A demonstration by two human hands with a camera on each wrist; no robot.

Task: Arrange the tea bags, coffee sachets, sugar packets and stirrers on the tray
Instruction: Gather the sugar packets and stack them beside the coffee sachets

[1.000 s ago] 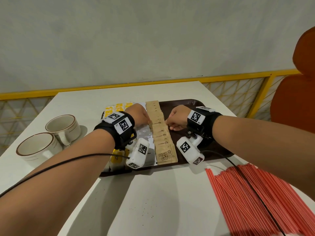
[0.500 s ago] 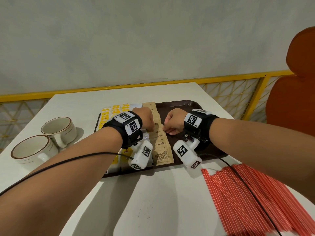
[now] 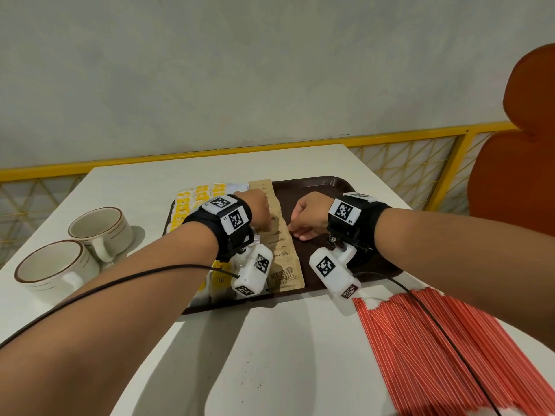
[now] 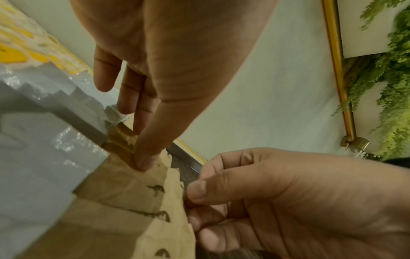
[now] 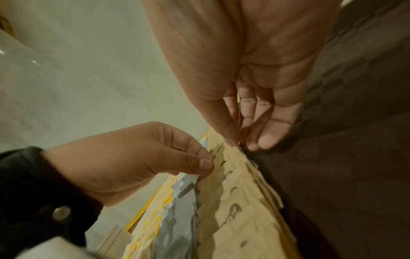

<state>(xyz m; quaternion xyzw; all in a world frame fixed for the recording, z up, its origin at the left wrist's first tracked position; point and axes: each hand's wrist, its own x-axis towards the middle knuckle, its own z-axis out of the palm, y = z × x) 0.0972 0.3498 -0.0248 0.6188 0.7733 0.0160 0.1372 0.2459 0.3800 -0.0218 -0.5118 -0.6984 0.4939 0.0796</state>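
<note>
both hands (image 3: 280, 216) pinch the brown sugar packets (image 3: 283, 259).

Your head camera sits high, facing forward and down over the table (image 3: 300, 340), taking in both forearms and the tray (image 3: 318, 187). Your left wrist camera looks along the left hand (image 4: 168, 57), very close, toward the brown packets (image 4: 124, 196). Your right wrist camera looks along the right hand (image 5: 250, 61), equally close. All three share the packet row; each wrist view also catches the opposite hand
</note>
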